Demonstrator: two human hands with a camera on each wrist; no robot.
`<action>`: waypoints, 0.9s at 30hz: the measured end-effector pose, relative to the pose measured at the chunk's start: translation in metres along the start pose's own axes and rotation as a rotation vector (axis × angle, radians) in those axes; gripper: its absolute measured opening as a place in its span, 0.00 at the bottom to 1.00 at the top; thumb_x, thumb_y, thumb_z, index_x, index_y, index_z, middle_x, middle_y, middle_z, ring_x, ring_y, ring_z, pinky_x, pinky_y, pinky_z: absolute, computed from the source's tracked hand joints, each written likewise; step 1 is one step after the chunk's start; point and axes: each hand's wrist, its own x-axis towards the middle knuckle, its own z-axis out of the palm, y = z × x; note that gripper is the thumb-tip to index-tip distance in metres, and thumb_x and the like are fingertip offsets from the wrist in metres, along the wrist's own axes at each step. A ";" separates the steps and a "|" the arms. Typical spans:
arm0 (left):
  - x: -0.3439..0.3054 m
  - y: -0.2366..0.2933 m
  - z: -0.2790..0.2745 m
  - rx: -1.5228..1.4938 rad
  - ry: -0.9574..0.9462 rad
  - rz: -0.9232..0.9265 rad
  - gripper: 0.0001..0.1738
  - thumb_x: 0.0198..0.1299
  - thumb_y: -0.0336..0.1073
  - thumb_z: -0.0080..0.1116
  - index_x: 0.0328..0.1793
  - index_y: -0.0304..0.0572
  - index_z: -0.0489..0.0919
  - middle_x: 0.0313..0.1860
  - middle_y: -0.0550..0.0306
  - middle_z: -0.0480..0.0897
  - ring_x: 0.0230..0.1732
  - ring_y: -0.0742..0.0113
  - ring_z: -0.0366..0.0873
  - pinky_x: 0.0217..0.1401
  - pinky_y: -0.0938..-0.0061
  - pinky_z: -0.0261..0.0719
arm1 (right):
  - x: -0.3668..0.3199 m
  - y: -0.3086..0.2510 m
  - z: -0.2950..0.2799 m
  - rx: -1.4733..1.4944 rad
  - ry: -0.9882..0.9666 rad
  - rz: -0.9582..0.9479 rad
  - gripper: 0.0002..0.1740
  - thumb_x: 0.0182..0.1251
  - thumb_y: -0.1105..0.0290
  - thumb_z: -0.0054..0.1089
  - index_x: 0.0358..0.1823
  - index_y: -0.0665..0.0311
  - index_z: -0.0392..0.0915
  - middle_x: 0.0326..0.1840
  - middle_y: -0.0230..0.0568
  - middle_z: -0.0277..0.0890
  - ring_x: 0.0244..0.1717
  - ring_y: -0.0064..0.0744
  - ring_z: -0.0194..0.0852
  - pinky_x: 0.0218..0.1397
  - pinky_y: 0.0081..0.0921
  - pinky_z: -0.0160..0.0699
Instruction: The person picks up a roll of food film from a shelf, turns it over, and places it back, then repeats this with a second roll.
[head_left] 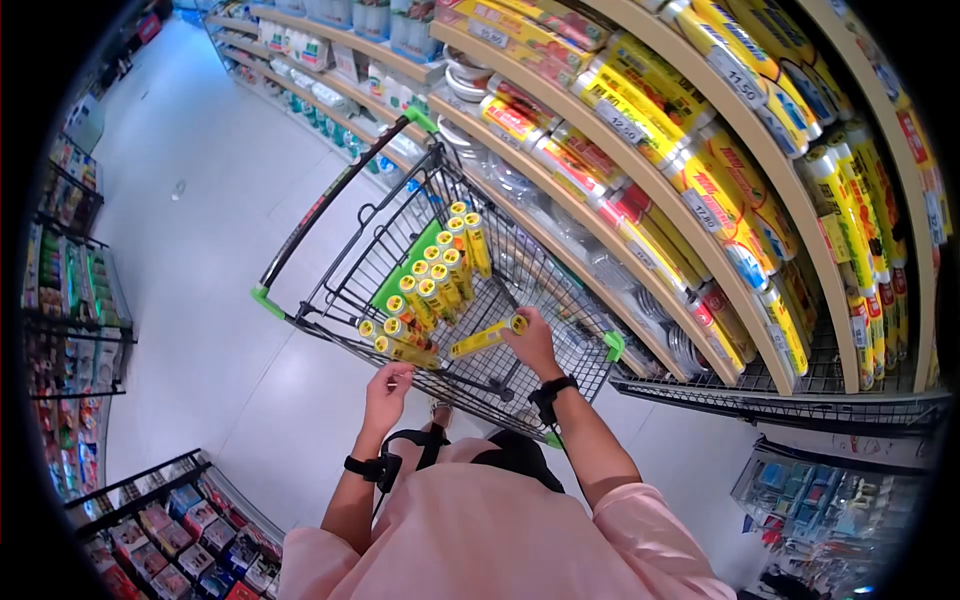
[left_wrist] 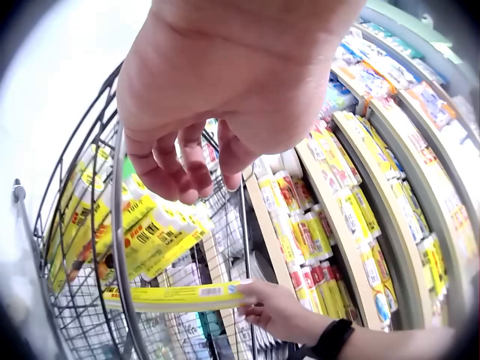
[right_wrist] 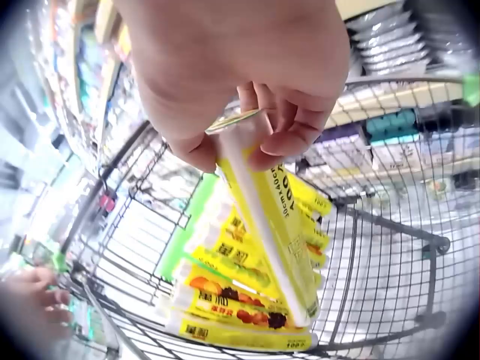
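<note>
My right hand point(head_left: 532, 343) pinches the end of a yellow roll point(head_left: 482, 338) and holds it over the cart, tilted, its far end near the other rolls. In the right wrist view the thumb and fingers of this hand point(right_wrist: 259, 131) grip the roll's top point(right_wrist: 270, 217). Several yellow rolls point(head_left: 430, 290) stand and lean in rows beside the cart's green panel point(head_left: 408, 270). The left hand point(head_left: 388, 385) is above the cart's near side, fingers loosely curled and holding nothing; in the left wrist view the same hand point(left_wrist: 217, 97) hangs over the cart wire.
Shelves point(head_left: 640, 130) of yellow and red rolls with price tags run along the right. The cart's black handle point(head_left: 335, 195) is at upper left, its wire basket point(head_left: 570, 375) extending right. Pale floor point(head_left: 180, 220) lies to the left; a display rack point(head_left: 170, 530) stands at lower left.
</note>
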 end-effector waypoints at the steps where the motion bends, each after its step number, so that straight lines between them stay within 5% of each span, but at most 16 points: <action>1: 0.000 0.016 0.017 -0.001 0.024 0.026 0.09 0.70 0.36 0.56 0.46 0.39 0.82 0.37 0.58 0.83 0.35 0.72 0.78 0.43 0.76 0.75 | -0.008 0.000 -0.019 -0.022 0.074 -0.059 0.27 0.53 0.66 0.73 0.53 0.70 0.75 0.45 0.48 0.83 0.48 0.40 0.84 0.49 0.31 0.82; 4: 0.010 0.049 0.047 0.178 -0.254 0.055 0.12 0.70 0.37 0.54 0.46 0.36 0.83 0.44 0.50 0.82 0.44 0.56 0.79 0.53 0.70 0.75 | -0.032 0.003 -0.078 0.290 0.153 0.043 0.24 0.58 0.64 0.71 0.52 0.69 0.77 0.44 0.44 0.83 0.45 0.33 0.84 0.49 0.29 0.82; 6: 0.011 0.068 0.082 0.203 -0.260 0.273 0.12 0.70 0.36 0.53 0.48 0.36 0.83 0.49 0.48 0.81 0.50 0.53 0.78 0.57 0.68 0.75 | -0.046 0.012 -0.110 0.439 0.255 0.063 0.23 0.59 0.65 0.71 0.51 0.71 0.77 0.42 0.41 0.83 0.44 0.28 0.82 0.48 0.26 0.81; 8: 0.003 0.088 0.115 0.275 -0.285 0.424 0.12 0.68 0.34 0.55 0.53 0.38 0.81 0.54 0.46 0.79 0.56 0.49 0.76 0.61 0.65 0.73 | -0.067 0.016 -0.144 0.511 0.299 0.073 0.22 0.63 0.64 0.71 0.51 0.70 0.75 0.39 0.38 0.82 0.32 0.22 0.77 0.35 0.21 0.78; 12: -0.017 0.142 0.176 0.490 -0.310 0.654 0.35 0.54 0.31 0.69 0.70 0.47 0.71 0.63 0.47 0.74 0.63 0.45 0.71 0.68 0.59 0.68 | -0.110 0.003 -0.209 0.698 0.349 0.075 0.19 0.67 0.65 0.67 0.52 0.69 0.74 0.37 0.37 0.80 0.24 0.16 0.71 0.25 0.16 0.71; 15: -0.032 0.172 0.219 0.627 -0.227 0.807 0.33 0.54 0.33 0.70 0.68 0.48 0.74 0.60 0.47 0.75 0.62 0.46 0.71 0.67 0.56 0.66 | -0.133 0.006 -0.248 0.765 0.408 -0.010 0.18 0.68 0.67 0.66 0.53 0.68 0.73 0.36 0.37 0.80 0.23 0.17 0.71 0.25 0.17 0.71; 19: -0.051 0.205 0.265 0.625 -0.172 0.940 0.32 0.51 0.30 0.69 0.65 0.52 0.75 0.53 0.51 0.77 0.58 0.48 0.71 0.64 0.52 0.62 | -0.160 0.016 -0.296 0.811 0.347 -0.227 0.20 0.71 0.71 0.58 0.62 0.70 0.70 0.44 0.39 0.79 0.34 0.18 0.74 0.34 0.16 0.74; 20: -0.055 0.215 0.273 0.621 -0.147 1.005 0.29 0.49 0.30 0.69 0.61 0.49 0.76 0.50 0.52 0.77 0.54 0.47 0.73 0.59 0.52 0.67 | -0.165 0.024 -0.306 0.843 0.299 -0.238 0.24 0.72 0.71 0.56 0.66 0.71 0.67 0.53 0.43 0.77 0.44 0.22 0.76 0.43 0.19 0.77; 23: -0.055 0.214 0.303 0.385 -0.221 0.898 0.29 0.48 0.30 0.71 0.59 0.45 0.76 0.47 0.49 0.77 0.48 0.43 0.75 0.52 0.52 0.72 | -0.187 0.015 -0.324 1.141 0.345 -0.264 0.27 0.71 0.72 0.57 0.69 0.70 0.64 0.60 0.48 0.74 0.51 0.27 0.77 0.50 0.23 0.79; 24: -0.059 0.215 0.313 0.389 -0.154 0.909 0.30 0.50 0.30 0.72 0.59 0.41 0.72 0.46 0.49 0.78 0.45 0.48 0.79 0.47 0.57 0.77 | -0.195 0.022 -0.328 1.007 0.347 -0.259 0.29 0.70 0.72 0.59 0.70 0.68 0.63 0.64 0.50 0.71 0.55 0.32 0.77 0.55 0.26 0.79; 27: -0.065 0.213 0.344 -0.117 -0.367 0.496 0.30 0.54 0.31 0.72 0.60 0.41 0.69 0.48 0.52 0.80 0.48 0.59 0.81 0.50 0.64 0.80 | -0.198 0.072 -0.327 0.789 0.136 -0.146 0.30 0.69 0.70 0.63 0.71 0.66 0.63 0.63 0.47 0.72 0.56 0.32 0.76 0.55 0.26 0.78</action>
